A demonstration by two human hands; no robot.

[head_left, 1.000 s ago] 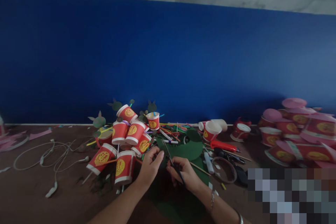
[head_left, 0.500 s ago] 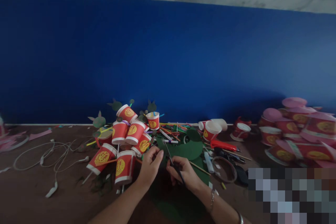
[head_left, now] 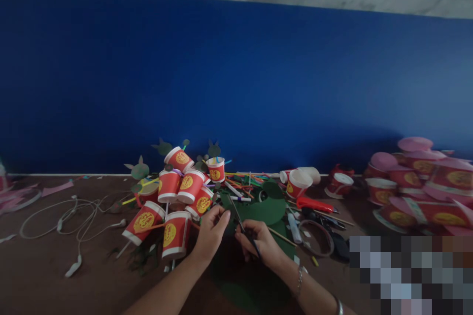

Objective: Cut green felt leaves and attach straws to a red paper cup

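Note:
My right hand (head_left: 256, 241) is closed round the dark handles of a pair of scissors (head_left: 236, 212), whose blades point up and away to the left. Facing it, my left hand (head_left: 214, 231) pinches a small piece of dark green paper (head_left: 225, 200) beside the blade tips; my fingers partly hide it. Larger sheets of green paper (head_left: 268, 209) lie under and beyond both hands. Left of my left hand, red-and-white paper cups (head_left: 176, 235) are heaped, several with sticks, coloured strips and green animal-head cutouts (head_left: 140, 171).
White earphones (head_left: 74, 267) trail over the brown table at left. Right of my hands are a glue tube (head_left: 293, 228), a tape roll (head_left: 330, 246) and a red-handled cutter (head_left: 315, 204). Coloured sticks (head_left: 246, 179) lie at the back; pink-trimmed cups (head_left: 417, 182) pile up far right, before a blue wall.
The scissors and my right hand have shifted very slightly. Both hands keep almost the same place, and the things on the table stay put.

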